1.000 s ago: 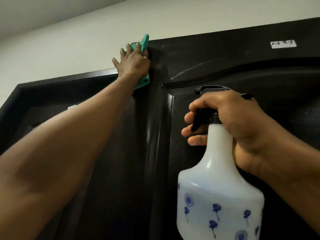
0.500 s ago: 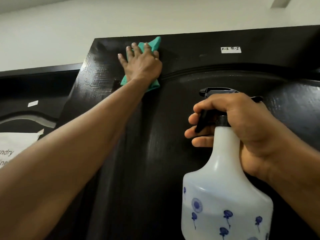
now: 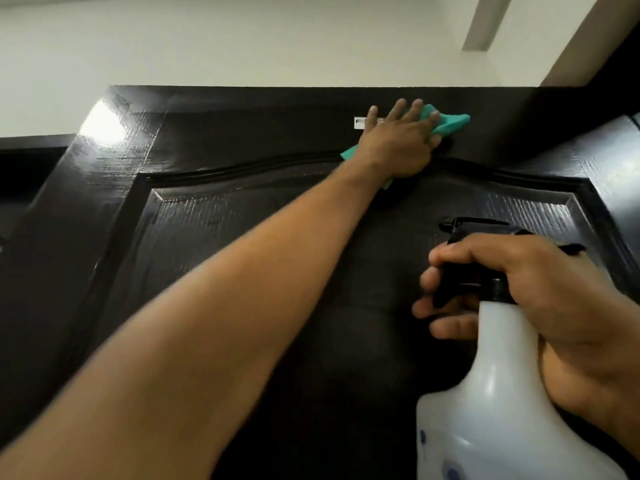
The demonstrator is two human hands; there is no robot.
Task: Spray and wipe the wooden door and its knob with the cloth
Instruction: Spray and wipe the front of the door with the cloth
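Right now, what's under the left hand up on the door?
A green cloth, pressed flat to the door by the left hand. A white label is partly covered; its text is unreadable.

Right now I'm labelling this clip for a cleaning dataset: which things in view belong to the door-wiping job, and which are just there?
Part of the job:
- wooden door
- green cloth, pressed flat to the door by the left hand
- spray bottle, gripped by the right hand

Just there:
- small white label on the door, partly covered by the hand
- pale wall above
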